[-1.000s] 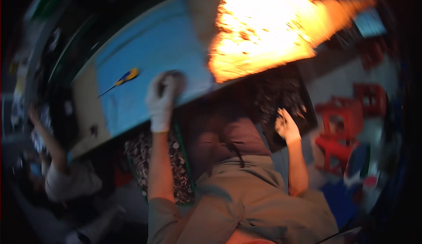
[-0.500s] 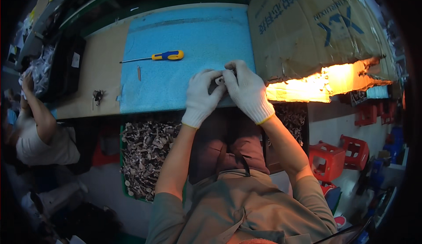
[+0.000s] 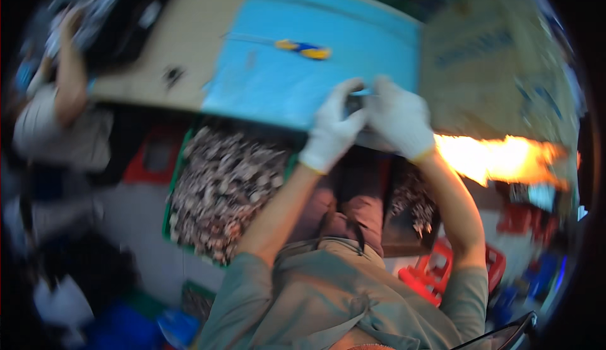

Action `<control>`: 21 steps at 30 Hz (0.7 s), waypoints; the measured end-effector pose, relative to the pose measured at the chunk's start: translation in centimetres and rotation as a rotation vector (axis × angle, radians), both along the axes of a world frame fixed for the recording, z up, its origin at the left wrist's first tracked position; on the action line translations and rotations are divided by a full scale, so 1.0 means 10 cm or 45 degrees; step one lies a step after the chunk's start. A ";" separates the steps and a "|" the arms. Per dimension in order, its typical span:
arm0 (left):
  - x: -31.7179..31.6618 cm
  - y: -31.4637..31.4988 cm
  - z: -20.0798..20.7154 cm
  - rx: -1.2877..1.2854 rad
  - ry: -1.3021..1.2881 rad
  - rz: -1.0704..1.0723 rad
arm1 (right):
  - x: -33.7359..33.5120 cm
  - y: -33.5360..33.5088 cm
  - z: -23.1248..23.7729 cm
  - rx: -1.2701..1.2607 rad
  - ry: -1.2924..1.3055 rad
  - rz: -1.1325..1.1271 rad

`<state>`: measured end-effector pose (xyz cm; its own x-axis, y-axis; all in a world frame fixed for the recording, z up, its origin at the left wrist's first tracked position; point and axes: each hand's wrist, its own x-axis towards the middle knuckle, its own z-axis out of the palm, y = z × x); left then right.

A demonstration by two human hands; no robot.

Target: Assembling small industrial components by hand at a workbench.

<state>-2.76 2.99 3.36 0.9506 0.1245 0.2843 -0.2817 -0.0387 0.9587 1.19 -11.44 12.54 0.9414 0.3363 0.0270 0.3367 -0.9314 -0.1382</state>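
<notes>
Both my hands wear white knitted gloves with yellow cuffs and meet over the front edge of the blue mat [image 3: 265, 91]. My left hand [image 3: 334, 126] curls its thumb and fingers around a small dark grey part [image 3: 355, 102]. Against the other side of that part, my right hand [image 3: 399, 116] has its fingers bent and closed. Motion blur and the gloves hide most of the part, so its kind does not show. A yellow and blue screwdriver [image 3: 303, 49] lies farther back on the mat, its shaft pointing left.
Left of my legs stands a green crate [image 3: 168, 214] full of small grey parts. A darker bin [image 3: 407, 239] with similar parts is at the right. A cardboard box [image 3: 486, 78] with a brightly lit torn edge flanks the mat. A co-worker [image 3: 63, 123] sits far left; red stools [image 3: 435, 274] stand right.
My view has swung, so the mat, screwdriver and crate sit differently in the picture, and blur has grown. Both hands stay together at the small part.
</notes>
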 end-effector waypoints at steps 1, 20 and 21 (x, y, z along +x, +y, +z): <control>-0.04 -0.14 0.12 -0.520 0.134 -0.014 | -0.01 -0.14 0.02 -0.136 -0.091 0.209; 0.15 -0.48 0.39 -0.527 -0.022 0.112 | -0.03 0.13 0.14 -0.132 0.154 0.225; 0.08 -0.46 0.33 -0.508 -0.090 0.153 | -0.13 0.18 0.11 -0.099 0.053 0.216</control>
<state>-1.91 -1.57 6.71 0.9024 0.3471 0.2553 -0.3635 0.2952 0.8836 -0.10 -9.68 13.67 0.8706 0.4901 -0.0430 0.4856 -0.8701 -0.0847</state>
